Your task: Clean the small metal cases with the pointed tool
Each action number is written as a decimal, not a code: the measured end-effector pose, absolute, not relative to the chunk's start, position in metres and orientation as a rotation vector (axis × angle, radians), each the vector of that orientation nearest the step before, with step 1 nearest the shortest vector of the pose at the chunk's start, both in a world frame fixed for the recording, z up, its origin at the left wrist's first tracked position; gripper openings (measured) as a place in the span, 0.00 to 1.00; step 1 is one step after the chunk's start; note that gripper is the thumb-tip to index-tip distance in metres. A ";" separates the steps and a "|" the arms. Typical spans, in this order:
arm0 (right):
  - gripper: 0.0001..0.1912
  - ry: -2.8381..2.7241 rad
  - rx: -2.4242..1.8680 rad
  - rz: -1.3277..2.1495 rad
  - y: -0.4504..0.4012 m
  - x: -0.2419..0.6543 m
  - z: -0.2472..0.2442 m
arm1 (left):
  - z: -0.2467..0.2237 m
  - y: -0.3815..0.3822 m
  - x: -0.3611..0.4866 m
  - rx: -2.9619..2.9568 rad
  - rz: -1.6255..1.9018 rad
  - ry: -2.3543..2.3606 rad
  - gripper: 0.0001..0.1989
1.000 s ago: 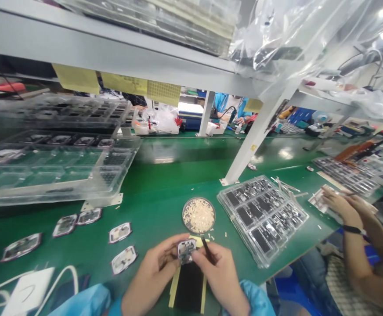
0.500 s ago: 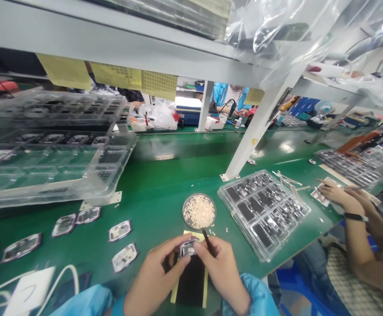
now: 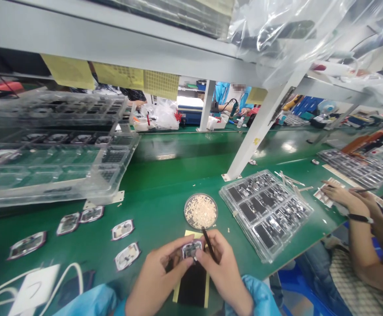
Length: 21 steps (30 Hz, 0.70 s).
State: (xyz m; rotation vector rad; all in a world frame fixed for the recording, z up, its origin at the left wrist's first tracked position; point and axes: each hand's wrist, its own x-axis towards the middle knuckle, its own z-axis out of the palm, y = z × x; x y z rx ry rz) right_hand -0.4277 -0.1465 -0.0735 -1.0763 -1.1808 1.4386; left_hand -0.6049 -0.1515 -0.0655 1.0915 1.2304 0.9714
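Note:
A small device part with a purple-edged frame [image 3: 191, 249] is pinched between the fingertips of my left hand [image 3: 163, 272], above a black pad with yellow borders [image 3: 191, 287]. My right hand [image 3: 222, 267] has its thumb on the same part and also holds a dark, thin tool [image 3: 207, 242], tilted, between its fingers. Just beyond my hands stands a round dish [image 3: 200, 211] full of small pale pieces. Similar purple-edged parts lie to the left, among them one with a pale face [image 3: 127, 256].
Clear trays of components [image 3: 267, 213] lie at the right, stacked trays [image 3: 56, 166] at the left. A white adapter with cables [image 3: 35, 287] is at lower left. A shelf post [image 3: 259, 131] rises from the bench. A co-worker's hands [image 3: 343, 195] are at far right.
The held part has tipped slightly, showing more of its inner face. My hands have barely moved, and the whole view has shifted a little.

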 end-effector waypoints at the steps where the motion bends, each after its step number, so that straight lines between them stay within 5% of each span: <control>1: 0.14 -1.169 -1.069 1.439 -0.146 -0.428 -0.074 | -0.066 -0.152 -0.604 1.073 0.977 1.219 0.22; 11: 0.21 -1.060 -0.978 1.409 -0.145 -0.439 -0.091 | -0.082 -0.149 -0.597 0.890 1.128 1.049 0.25; 21: 0.10 -1.747 -1.097 0.948 -0.140 -0.407 -0.079 | -0.087 -0.147 -0.600 0.886 1.006 1.097 0.31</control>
